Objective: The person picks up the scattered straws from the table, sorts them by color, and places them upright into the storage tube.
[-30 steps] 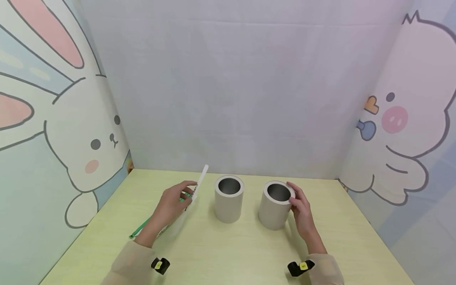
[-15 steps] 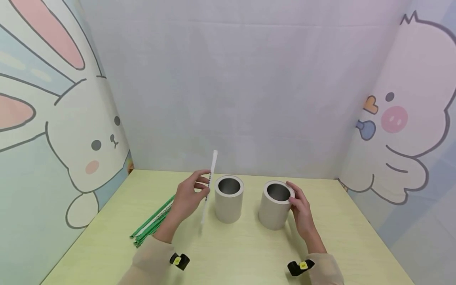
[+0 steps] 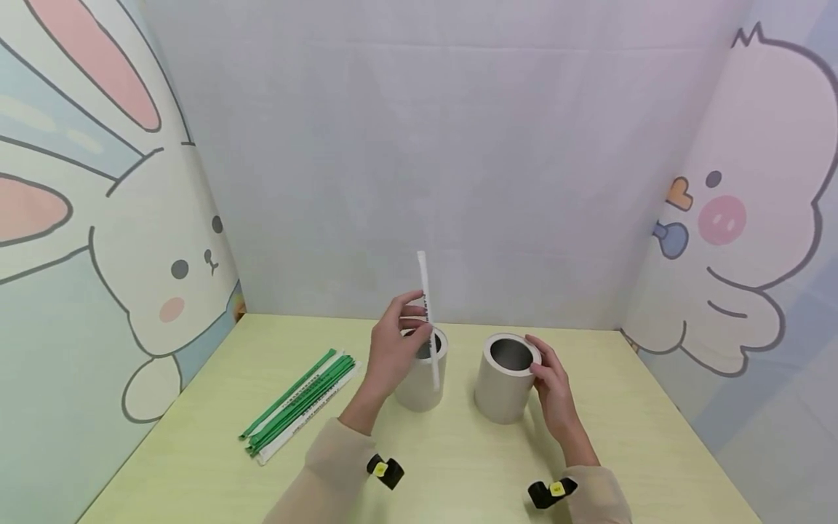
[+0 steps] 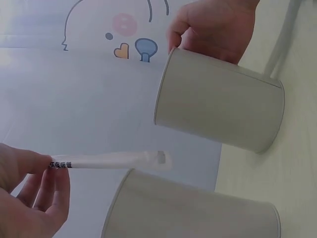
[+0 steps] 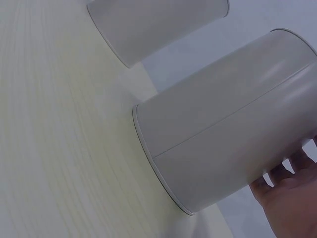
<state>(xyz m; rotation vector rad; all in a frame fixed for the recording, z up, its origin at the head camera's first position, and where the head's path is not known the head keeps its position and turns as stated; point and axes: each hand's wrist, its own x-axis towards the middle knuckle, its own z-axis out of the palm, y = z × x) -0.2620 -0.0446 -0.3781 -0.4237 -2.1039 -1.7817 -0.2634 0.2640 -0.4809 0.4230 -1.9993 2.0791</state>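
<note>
In the head view, my left hand [image 3: 395, 346] pinches a white paper-wrapped straw [image 3: 425, 280] between thumb and fingertips. The straw stands nearly upright, its lower end overlapping the left grey canister [image 3: 419, 389]. From the left wrist, the straw [image 4: 106, 161] passes close by that canister's rim [image 4: 117, 196], outside its wall. My right hand [image 3: 555, 389] grips the right grey canister [image 3: 500, 393] near its rim, thumb on the near side and a finger on the far side. Fingers [image 5: 280, 173] lie along its wall in the right wrist view. Both canisters have dark, hollow insides.
A bundle of green and white wrapped straws [image 3: 301, 407] lies slantwise on the pale yellow table [image 3: 452, 473], left of the canisters. A grey backdrop [image 3: 425, 167] rises behind the table, and printed cartoon panels stand at both sides.
My left hand has lifted the white straw from beside the bundle and carried it right to the left canister, turning it upright. My right hand and both canisters have stayed put.
</note>
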